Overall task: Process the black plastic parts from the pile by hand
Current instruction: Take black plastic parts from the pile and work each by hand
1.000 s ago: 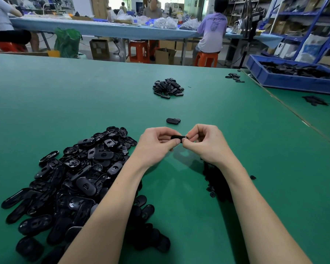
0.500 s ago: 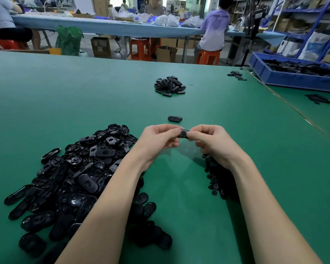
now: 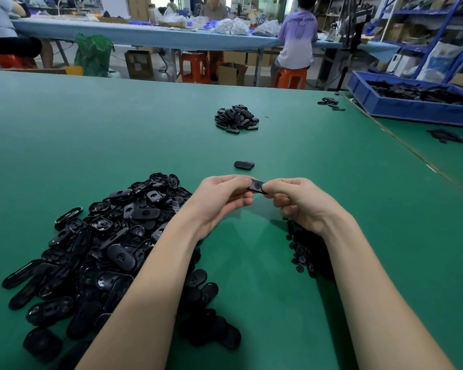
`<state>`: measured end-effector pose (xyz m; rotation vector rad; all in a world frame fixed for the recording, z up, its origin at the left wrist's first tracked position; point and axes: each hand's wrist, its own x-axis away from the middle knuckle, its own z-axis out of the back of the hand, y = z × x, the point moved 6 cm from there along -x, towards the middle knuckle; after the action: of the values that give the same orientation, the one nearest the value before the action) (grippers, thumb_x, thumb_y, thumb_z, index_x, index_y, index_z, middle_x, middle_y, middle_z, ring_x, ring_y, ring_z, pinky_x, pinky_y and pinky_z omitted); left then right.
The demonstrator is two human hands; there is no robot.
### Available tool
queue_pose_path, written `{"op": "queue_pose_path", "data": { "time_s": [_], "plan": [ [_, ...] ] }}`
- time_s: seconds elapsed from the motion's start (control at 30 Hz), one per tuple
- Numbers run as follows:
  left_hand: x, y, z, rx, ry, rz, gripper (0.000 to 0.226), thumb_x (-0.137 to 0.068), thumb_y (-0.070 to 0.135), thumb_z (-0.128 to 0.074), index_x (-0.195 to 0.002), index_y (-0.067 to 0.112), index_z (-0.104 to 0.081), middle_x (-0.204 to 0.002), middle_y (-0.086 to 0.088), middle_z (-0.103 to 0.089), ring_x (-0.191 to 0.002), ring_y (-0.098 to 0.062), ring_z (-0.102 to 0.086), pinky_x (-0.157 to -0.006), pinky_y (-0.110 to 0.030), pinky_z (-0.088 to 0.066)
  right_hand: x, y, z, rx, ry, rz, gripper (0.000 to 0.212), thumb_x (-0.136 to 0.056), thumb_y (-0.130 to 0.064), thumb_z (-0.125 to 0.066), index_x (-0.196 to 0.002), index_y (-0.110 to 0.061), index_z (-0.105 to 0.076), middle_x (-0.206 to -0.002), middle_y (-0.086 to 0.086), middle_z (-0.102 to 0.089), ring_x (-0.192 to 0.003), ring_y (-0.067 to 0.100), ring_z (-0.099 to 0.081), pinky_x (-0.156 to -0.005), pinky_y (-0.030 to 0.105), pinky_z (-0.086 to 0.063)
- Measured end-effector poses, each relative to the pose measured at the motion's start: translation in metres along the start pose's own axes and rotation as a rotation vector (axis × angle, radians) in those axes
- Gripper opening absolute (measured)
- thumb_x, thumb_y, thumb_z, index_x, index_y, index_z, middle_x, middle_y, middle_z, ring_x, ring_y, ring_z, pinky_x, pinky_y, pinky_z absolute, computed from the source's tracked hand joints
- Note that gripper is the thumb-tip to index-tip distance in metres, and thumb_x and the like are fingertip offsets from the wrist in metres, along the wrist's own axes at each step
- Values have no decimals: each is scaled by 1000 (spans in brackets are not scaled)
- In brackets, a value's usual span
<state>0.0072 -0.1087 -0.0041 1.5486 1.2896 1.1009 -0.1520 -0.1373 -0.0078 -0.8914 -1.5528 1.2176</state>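
Green table [image 3: 91, 145], black part piles [image 3: 96, 249]

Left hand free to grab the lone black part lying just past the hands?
Probably not yet: the left hand and right hand both pinch a black part. The lone part lies close ahead on bare table, nothing between.

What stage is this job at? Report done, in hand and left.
Done, apparently: a small pile mid-table and a single part beyond the hands. In hand: one black part, pinched between left hand and right hand. Left: the big pile at the left, clearly the larger share.
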Motion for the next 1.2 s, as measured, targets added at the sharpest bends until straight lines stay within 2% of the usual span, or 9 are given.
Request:
{"op": "queue_pose_path", "data": {
  "time_s": [0.17,0.3,0.5,0.57,0.7,0.8,1.07,1.2],
  "plan": [
    [0,0,-1,18,-17,7,23,-92,0,-64,-78,9,-80,-77,-6,-72,-68,-8,-67,-70,-17,-56,0,-3,2,57,27,50,12,-87,-13,-76,-76,-16,-72,-70,-5,-67,-49,1,-40,-40,13,-28],
    [-1,-3,1,-55,18,-4,12,-89,-2,-69,-90,7,-76,-82,-7,-73,-69,-11,-67,-73,-17,-55,0,-5,3,150,55,108,15,-84,-13,-78,-72,-20,-71,-72,-3,-63,-50,2,-42,-43,15,-31],
    [-2,-5,4,-90,46,-8,10,-86,-2,-72,-94,5,-75,-79,-6,-74,-69,-13,-68,-72,-17,-55,2,-5,3,191,73,133,14,-84,-12,-79,-75,-17,-70,-74,0,-61,-51,3,-42,-44,15,-32],
    [-1,-5,4,-106,47,-15,10,-85,-1,-73,-92,6,-76,-80,-6,-75,-69,-13,-68,-71,-16,-55,2,-6,2,218,78,138,14,-84,-12,-79,-75,-16,-69,-70,-1,-60,-51,4,-42,-44,15,-33],
    [-1,-5,4,-132,45,-17,11,-86,-2,-73,-90,7,-75,-81,-6,-76,-68,-12,-69,-70,-16,-55,2,-8,1,277,112,163,15,-84,-9,-78,-75,-13,-67,-51,-14,-50,-44,3,-40,-42,15,-34],
    [-1,-6,5,-147,64,-17,11,-86,-2,-73,-92,6,-74,-79,-5,-76,-67,-12,-69,-69,-17,-56,1,-8,1,309,132,174,14,-84,-9,-78,-75,-13,-67,-49,-14,-48,-43,3,-40,-43,15,-35],
    [-2,-1,0,95,15,-3,13,-92,1,-66,-103,4,-74,-92,-10,-76,-75,-12,-72,-73,-18,-57,4,-9,5,81,34,112,10,-85,-15,-80,-84,-17,-70,-77,2,-71,-51,5,-44,-45,15,-35],
    [0,1,-1,109,4,-26,16,-92,-2,-66,-106,3,-72,-99,-14,-77,-84,-18,-75,-77,-18,-58,7,-17,10,230,91,211,10,-85,-19,-82,-88,-19,-72,-71,-1,-67,-53,9,-47,-47,17,-38]
  ]
}}
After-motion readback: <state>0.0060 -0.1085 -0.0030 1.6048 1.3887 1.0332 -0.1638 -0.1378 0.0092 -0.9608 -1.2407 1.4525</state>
